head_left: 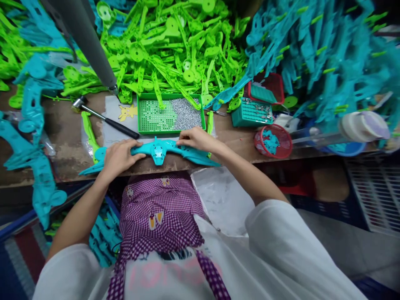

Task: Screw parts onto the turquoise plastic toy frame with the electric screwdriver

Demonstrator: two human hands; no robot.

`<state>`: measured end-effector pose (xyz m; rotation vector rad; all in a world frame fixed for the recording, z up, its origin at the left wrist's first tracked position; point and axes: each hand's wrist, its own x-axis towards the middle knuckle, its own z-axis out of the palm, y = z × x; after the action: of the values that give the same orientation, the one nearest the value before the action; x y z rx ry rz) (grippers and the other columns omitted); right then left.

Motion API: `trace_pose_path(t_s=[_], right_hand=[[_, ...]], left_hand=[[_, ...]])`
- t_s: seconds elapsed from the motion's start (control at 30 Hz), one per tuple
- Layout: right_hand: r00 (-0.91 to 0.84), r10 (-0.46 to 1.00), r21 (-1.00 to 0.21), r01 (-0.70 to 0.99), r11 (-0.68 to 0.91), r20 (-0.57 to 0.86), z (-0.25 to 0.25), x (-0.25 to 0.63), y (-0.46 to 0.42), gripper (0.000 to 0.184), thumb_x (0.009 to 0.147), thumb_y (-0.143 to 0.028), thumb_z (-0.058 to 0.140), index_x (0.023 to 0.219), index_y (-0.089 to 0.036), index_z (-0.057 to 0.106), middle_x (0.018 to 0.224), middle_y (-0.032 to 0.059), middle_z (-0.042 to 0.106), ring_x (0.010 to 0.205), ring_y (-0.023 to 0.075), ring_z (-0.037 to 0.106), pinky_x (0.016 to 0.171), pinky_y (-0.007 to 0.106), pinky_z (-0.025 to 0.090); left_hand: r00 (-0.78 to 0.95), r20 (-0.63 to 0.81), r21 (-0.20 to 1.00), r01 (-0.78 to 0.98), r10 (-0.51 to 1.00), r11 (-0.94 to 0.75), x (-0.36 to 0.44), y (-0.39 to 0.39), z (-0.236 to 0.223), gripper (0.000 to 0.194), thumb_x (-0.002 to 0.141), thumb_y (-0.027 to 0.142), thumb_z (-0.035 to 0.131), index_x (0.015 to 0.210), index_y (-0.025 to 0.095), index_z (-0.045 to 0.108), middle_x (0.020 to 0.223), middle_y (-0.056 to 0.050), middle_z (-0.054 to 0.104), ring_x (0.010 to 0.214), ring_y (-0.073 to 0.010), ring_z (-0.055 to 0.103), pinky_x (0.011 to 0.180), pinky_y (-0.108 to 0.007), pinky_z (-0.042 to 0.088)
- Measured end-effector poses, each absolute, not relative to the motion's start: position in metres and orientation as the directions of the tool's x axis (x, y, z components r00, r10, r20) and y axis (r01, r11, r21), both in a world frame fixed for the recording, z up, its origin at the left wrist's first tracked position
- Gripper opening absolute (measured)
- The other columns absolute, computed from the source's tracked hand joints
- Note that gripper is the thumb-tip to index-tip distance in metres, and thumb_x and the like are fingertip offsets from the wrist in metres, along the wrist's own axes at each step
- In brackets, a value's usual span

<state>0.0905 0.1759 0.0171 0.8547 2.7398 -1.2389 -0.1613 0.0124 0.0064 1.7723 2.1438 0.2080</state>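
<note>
A long, wing-shaped turquoise plastic part (158, 151) lies across the table's front edge, a raised piece at its middle. Bright green arms (89, 132) show at its two ends. My left hand (121, 157) grips the turquoise part left of its middle, thumb along the near side. On the right half, my right hand (198, 139) has its fingertips pinched together at the part's upper surface; anything between them is too small to make out. Just behind stands a green tray (140, 114) with a perforated bottom and many small silvery metal pieces (186, 113) on its right side.
A black-handled hammer (120, 127) lies left of the tray, under a grey pole (93, 46). Green parts (175, 46) and turquoise parts (300, 50) are heaped behind. To the right are a teal box (246, 118) and a red basket (283, 152).
</note>
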Motion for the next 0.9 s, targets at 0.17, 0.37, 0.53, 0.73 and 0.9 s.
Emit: trace_pose_path(t_s=[0.17, 0.37, 0.53, 0.73, 0.9], right_hand=[[-0.917, 0.316, -0.692, 0.392, 0.607, -0.243, 0.014, 0.091, 0.182, 0.021, 0.091, -0.035, 0.060, 0.094, -0.017, 0.069, 0.089, 0.0047, 0.073, 0.079, 0.0135, 0.062, 0.072, 0.025, 0.040], [-0.923, 0.296, -0.670, 0.384, 0.636, -0.248, 0.020, 0.086, 0.184, 0.017, 0.090, -0.032, 0.062, 0.084, -0.016, 0.064, 0.074, 0.0016, 0.067, 0.068, 0.0120, 0.056, 0.065, 0.024, 0.036], [-0.934, 0.147, -0.583, 0.321, 0.747, -0.326, 0.029, 0.074, 0.187, 0.016, 0.091, -0.029, 0.060, 0.081, -0.017, 0.062, 0.074, 0.0017, 0.064, 0.065, 0.0115, 0.050, 0.064, 0.026, 0.031], [-0.890, 0.043, -0.605, 0.343, 0.719, -0.454, 0.041, 0.072, 0.192, 0.010, 0.092, -0.024, 0.056, 0.093, -0.016, 0.062, 0.074, 0.0013, 0.065, 0.066, 0.0116, 0.053, 0.065, 0.025, 0.034], [-0.915, 0.048, -0.501, 0.263, 0.824, -0.401, 0.047, 0.069, 0.186, 0.008, 0.091, -0.020, 0.056, 0.086, -0.019, 0.061, 0.075, 0.0016, 0.063, 0.065, 0.0120, 0.047, 0.063, 0.027, 0.029]], left_hand=[[-0.171, -0.181, 0.325, 0.919, 0.969, 0.223, -0.161, 0.012, 0.005, 0.040, 0.082, 0.046, 0.071, 0.117, 0.025, 0.070, 0.115, -0.006, 0.073, 0.104, -0.0303, 0.067, 0.087, -0.038, 0.050], [-0.162, -0.198, 0.341, 0.913, 0.967, 0.223, -0.160, 0.014, 0.008, 0.038, 0.083, 0.043, 0.070, 0.116, 0.024, 0.070, 0.119, -0.005, 0.072, 0.108, -0.0299, 0.066, 0.089, -0.038, 0.049], [-0.182, -0.204, 0.343, 0.907, 0.962, 0.244, -0.160, 0.015, 0.007, 0.038, 0.082, 0.044, 0.070, 0.115, 0.026, 0.070, 0.119, -0.005, 0.072, 0.107, -0.0297, 0.066, 0.088, -0.038, 0.049], [-0.183, -0.200, 0.337, 0.909, 0.963, 0.243, -0.161, 0.014, 0.007, 0.037, 0.082, 0.045, 0.070, 0.115, 0.027, 0.071, 0.119, -0.004, 0.072, 0.106, -0.0282, 0.067, 0.089, -0.036, 0.050], [-0.172, -0.194, 0.348, 0.908, 0.966, 0.232, -0.160, 0.014, 0.008, 0.037, 0.083, 0.044, 0.069, 0.115, 0.026, 0.070, 0.120, -0.004, 0.072, 0.107, -0.0285, 0.066, 0.088, -0.036, 0.049]])
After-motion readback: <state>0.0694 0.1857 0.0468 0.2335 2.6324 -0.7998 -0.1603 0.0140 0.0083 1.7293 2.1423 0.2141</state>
